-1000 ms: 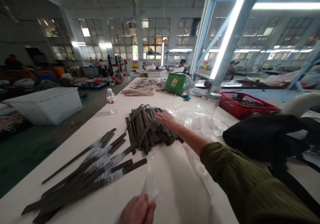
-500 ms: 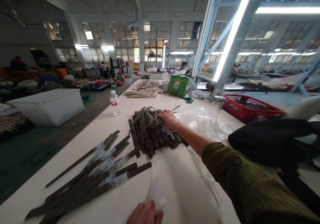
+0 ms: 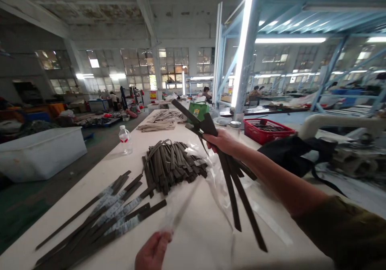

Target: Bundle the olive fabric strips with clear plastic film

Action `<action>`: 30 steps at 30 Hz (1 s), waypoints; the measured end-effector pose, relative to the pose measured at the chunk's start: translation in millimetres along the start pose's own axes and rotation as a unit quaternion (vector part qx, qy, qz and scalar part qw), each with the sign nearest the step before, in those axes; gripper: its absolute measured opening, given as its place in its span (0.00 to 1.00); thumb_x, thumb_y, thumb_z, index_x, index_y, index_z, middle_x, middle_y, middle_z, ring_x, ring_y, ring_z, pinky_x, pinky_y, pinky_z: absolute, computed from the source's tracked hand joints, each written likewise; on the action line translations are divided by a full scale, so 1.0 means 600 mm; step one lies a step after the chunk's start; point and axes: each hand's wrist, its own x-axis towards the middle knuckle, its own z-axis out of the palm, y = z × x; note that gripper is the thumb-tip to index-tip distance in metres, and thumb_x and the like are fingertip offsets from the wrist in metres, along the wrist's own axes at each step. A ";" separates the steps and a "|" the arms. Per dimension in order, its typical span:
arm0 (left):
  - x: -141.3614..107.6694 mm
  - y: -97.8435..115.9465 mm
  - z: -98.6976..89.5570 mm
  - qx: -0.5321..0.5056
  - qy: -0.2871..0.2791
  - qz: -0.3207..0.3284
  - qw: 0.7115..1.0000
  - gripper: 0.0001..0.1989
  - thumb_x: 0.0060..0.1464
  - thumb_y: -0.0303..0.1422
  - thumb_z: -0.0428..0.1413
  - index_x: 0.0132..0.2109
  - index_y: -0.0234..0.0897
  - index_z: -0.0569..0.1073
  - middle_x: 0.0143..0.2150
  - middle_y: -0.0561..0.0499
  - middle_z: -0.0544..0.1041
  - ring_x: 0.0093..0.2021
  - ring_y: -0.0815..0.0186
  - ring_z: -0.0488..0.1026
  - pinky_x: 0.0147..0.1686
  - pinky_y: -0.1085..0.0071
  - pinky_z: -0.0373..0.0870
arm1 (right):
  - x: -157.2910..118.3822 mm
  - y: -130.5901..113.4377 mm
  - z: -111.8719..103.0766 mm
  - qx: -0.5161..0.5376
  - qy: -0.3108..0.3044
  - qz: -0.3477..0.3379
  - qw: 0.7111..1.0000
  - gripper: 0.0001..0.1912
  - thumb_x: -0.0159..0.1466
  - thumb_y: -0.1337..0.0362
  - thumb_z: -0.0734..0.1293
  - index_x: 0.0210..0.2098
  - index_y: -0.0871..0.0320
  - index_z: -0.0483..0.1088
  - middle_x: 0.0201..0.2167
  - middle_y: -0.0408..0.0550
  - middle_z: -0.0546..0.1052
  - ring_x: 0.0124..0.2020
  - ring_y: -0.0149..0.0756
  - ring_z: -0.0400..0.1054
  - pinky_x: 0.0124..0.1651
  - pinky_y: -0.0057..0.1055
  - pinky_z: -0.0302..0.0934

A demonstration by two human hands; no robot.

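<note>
My right hand (image 3: 218, 141) is closed round a few dark fabric strips (image 3: 230, 189), held up above the table with their ends fanning out. A thin clear plastic sheet (image 3: 177, 205) is pinched between the thumb and fingers of my left hand (image 3: 153, 248), low at the front. Beyond it lies a loose heap of dark strips (image 3: 171, 165) on the pale table (image 3: 126, 258). On the left, several bundles of strips (image 3: 102, 217) lie fanned out, each wrapped round its middle with clear plastic.
A water bottle (image 3: 125, 140) stands near the table's left edge. Farther back are pale strips (image 3: 157, 125), a green bag (image 3: 199, 111) and a lidded jar (image 3: 235, 129). A red basket (image 3: 267, 131) and black cloth (image 3: 289, 153) sit at right; a white bin (image 3: 42, 153) stands left.
My right hand has lifted a few strips from the heap and moved right with them. My left hand has shifted slightly left and up. The view has turned right and tilted up.
</note>
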 end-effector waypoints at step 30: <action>-0.035 0.122 0.079 -0.484 -0.022 -0.300 0.822 0.06 0.54 0.30 0.59 0.38 0.32 0.77 0.35 0.46 0.81 0.34 0.68 0.78 0.33 0.76 0.74 | -0.335 0.062 0.155 -0.115 -0.126 0.046 0.984 0.08 0.65 0.61 0.62 0.31 0.55 0.68 0.22 0.41 0.76 0.20 0.31 0.69 0.25 0.24 0.54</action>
